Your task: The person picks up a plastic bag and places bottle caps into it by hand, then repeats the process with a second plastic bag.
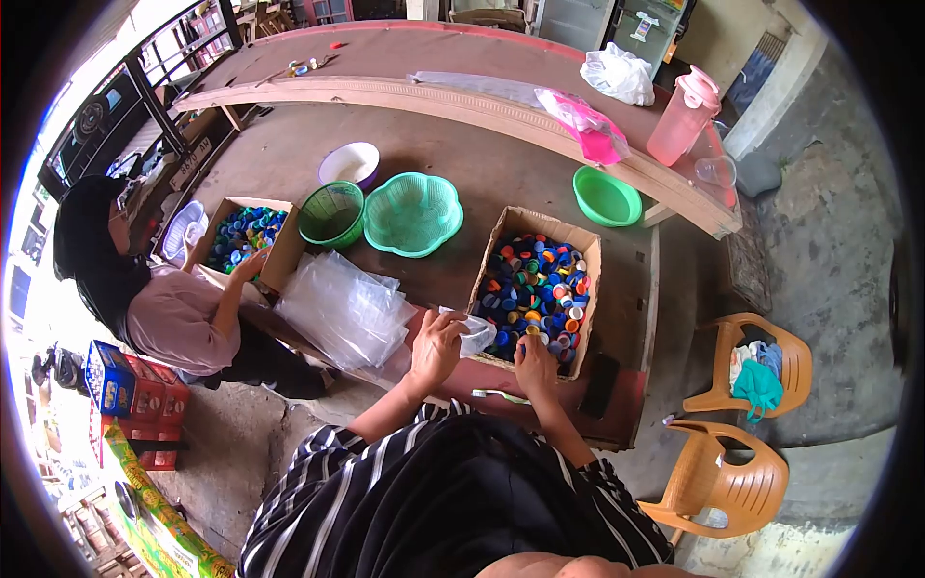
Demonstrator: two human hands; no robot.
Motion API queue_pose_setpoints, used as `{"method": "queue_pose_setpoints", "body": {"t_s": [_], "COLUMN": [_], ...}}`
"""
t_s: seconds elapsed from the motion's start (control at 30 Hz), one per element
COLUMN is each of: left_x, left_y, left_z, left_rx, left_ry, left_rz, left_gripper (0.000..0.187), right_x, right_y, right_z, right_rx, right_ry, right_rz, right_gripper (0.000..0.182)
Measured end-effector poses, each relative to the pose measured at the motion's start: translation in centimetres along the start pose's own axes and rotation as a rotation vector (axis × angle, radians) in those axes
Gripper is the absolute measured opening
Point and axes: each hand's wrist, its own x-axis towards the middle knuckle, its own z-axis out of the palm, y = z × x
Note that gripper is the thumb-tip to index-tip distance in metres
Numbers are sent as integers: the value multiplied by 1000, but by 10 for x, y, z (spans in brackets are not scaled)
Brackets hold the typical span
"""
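My left hand [438, 345] pinches a small clear plastic bag [476, 336], which hangs out over the near left corner of a cardboard box [594, 258]. Many bottle caps [536, 275] in blue, orange, red, white and yellow fill that box. At the box's front edge is my right hand [536, 366], its fingers drawn together; I cannot tell what is in them. A toothbrush [501, 396] lies on the table in front of the box. Flat clear plastic sheets or bags [344, 310] are stacked left of my left hand.
A dark phone [599, 385] lies right of the box. Behind are a teal basin [412, 214], a green basket [330, 214] and a green bowl [607, 197]. At left a person [183, 313] reaches into another box of caps [249, 236]. Chairs [732, 477] stand at right.
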Motion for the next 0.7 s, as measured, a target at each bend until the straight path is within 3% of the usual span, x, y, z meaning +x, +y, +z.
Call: {"method": "queue_pose_setpoints", "body": {"t_s": [0.27,0.7], "left_x": [-16,-28], "left_y": [-1,-8], "left_z": [-11,-19], "left_rx": [48,52], "left_ry": [-87,-18], "left_rz": [-73,-114], "left_gripper": [23,41], "right_x": [0,6], "right_y": [-1,-7], "right_z": [6,3], "right_rx": [12,-41], "right_ry": [26,13], "right_rz": [-24,-12], "right_gripper": [11,10]}}
